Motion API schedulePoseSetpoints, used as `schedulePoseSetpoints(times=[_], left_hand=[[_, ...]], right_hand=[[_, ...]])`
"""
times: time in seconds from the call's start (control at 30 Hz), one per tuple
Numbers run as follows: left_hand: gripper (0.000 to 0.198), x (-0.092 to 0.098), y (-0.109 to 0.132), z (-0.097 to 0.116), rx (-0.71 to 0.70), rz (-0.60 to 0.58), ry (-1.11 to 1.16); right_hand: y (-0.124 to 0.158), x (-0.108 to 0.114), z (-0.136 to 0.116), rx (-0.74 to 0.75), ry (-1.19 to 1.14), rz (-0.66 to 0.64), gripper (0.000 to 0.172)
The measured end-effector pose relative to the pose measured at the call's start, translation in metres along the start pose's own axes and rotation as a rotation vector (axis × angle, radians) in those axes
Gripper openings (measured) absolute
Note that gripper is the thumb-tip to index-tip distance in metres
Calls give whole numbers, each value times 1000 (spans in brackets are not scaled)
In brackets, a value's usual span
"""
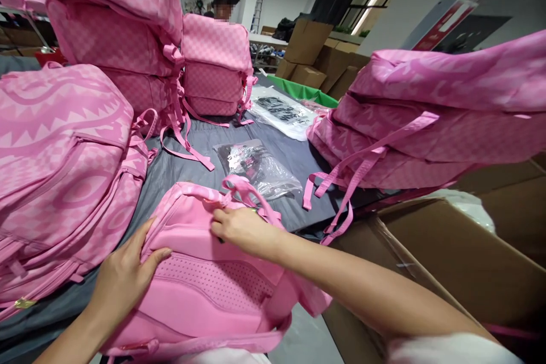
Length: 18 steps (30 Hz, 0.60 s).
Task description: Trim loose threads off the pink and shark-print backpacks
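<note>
A pink backpack (205, 290) lies back-panel up on the grey table (256, 136) right in front of me. My left hand (123, 276) rests on its left side, fingers spread, thumb over the padded panel. My right hand (241, 228) reaches across to the top of the pack, near the carry handle (243, 187), with its fingers curled down against the fabric. What those fingers pinch is hidden.
Stacks of pink backpacks stand at left (63, 159), back left (115, 28), back middle (215, 65) and right (426, 119). Clear plastic bags (260, 168) lie mid-table. A cardboard box (447, 261) sits at right. A person stands behind the far stack.
</note>
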<state>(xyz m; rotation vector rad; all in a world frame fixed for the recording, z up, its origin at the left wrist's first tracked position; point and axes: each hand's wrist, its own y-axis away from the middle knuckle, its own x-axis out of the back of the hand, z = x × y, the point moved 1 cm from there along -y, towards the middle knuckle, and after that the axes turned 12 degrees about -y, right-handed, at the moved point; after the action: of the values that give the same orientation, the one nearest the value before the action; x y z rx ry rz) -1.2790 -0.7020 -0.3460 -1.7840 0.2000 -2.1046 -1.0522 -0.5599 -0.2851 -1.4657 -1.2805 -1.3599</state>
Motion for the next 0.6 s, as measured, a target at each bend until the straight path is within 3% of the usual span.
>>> schedulePoseSetpoints(times=[0.1,0.2,0.27,0.37,0.43,0.5,0.57,0.6], left_hand=[[56,-2,-1,1,-12,0,16],[59,-4,-3,3,-6,-3,31],[61,-4,-2,4,5,-5,41],[66,-2,-1,6,51,-57,54],[71,-1,-2,7,108,-112,60],[74,-2,-5,7,147,-165,65],[72,-5,-7,6,142,-197,72],[70,-7,-7,5,132,-201,70]], right_hand=[[27,-7,8,-157,82,-71,16],[35,-3,1,-216,19,-48,18],[39,12,-7,-197,-171,74,20],[57,43,-1,-194,-706,442,16],[74,56,29,-328,-1046,730,17],[90,52,79,-582,-1148,959,32],[102,34,136,-900,-907,983,45],[105,20,163,-1080,-697,892,50]])
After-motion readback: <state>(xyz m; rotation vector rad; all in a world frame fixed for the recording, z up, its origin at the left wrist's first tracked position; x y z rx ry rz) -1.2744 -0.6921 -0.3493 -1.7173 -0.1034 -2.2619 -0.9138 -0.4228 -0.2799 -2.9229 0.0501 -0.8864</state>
